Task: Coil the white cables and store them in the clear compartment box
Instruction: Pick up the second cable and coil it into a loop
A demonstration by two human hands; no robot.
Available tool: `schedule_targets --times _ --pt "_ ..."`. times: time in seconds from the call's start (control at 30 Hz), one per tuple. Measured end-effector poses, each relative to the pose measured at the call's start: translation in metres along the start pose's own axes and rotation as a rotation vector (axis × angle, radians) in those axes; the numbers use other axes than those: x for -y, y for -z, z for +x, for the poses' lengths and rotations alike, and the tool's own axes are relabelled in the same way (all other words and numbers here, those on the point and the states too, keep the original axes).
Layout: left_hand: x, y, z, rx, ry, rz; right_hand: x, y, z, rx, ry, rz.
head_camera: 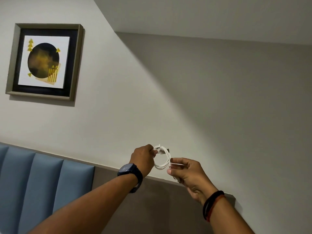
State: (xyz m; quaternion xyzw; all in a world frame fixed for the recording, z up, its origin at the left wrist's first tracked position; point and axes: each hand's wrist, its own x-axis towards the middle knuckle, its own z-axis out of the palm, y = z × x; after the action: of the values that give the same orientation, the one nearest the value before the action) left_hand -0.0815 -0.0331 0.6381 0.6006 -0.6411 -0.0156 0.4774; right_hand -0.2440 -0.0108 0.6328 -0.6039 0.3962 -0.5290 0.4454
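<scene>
- Head view: white cable point(162, 159) wound into a small loop, held up in mid-air before the grey wall point(202, 98).
- Left hand point(143, 157) fingers pinched on loop's top; right hand point(187, 171) fingers pinched on its lower right edge.
- Blue padded panel point(42, 183) lower left, well apart; framed picture point(45, 62) high left.

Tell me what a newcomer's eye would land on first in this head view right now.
First, the two hands raised at lower centre: the left hand and right hand pinch a small coil of white cable between them, held up against the pale wall. Next, the framed picture with a dark circle and yellow triangles, upper left. The blue padded panel fills the lower left; the compartment box is not in view.
</scene>
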Motion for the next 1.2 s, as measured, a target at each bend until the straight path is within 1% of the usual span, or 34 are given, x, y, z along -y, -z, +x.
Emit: schedule_targets --times 0.1,0.23,0.37,0.43,0.5,0.6,0.83,0.9,0.97,1.07,1.13,1.2 --pt "0.001 -0.001 -0.001 0.002 0.035 -0.154 -0.003 0.005 0.001 -0.011 0.011 -0.045" --pt "-0.005 -0.002 -0.005 0.019 0.061 -0.32 -0.01 0.005 0.003 -0.124 0.099 -0.202" --pt "-0.011 -0.005 -0.008 0.044 0.049 -0.313 -0.013 0.005 0.008 -0.269 0.161 -0.35" --pt "-0.013 -0.008 -0.01 0.048 0.044 -0.309 -0.013 0.004 0.01 -0.311 0.179 -0.366" --pt "-0.016 -0.011 -0.012 0.048 0.025 -0.288 -0.015 0.002 0.012 -0.362 0.175 -0.325" --pt "-0.019 -0.014 -0.014 0.042 -0.022 -0.225 -0.016 -0.001 0.013 -0.418 0.104 -0.193" --pt "-0.024 -0.017 -0.016 0.018 -0.039 -0.143 -0.006 -0.003 0.01 -0.291 -0.019 0.253" --pt "-0.023 -0.016 -0.015 0.015 -0.044 -0.119 -0.004 -0.004 0.009 -0.247 0.0 0.238" --pt "-0.023 -0.017 -0.015 0.026 -0.072 -0.094 -0.004 -0.003 0.007 -0.242 0.009 0.219" --pt "-0.021 -0.019 -0.016 0.043 -0.109 -0.081 -0.003 -0.002 0.006 -0.257 -0.039 0.283" --pt "-0.019 -0.019 -0.016 0.046 -0.123 -0.058 -0.003 -0.001 0.006 -0.222 -0.087 0.342" --pt "-0.017 -0.02 -0.015 0.041 -0.13 -0.069 -0.003 0.0 0.006 -0.176 -0.12 0.349"
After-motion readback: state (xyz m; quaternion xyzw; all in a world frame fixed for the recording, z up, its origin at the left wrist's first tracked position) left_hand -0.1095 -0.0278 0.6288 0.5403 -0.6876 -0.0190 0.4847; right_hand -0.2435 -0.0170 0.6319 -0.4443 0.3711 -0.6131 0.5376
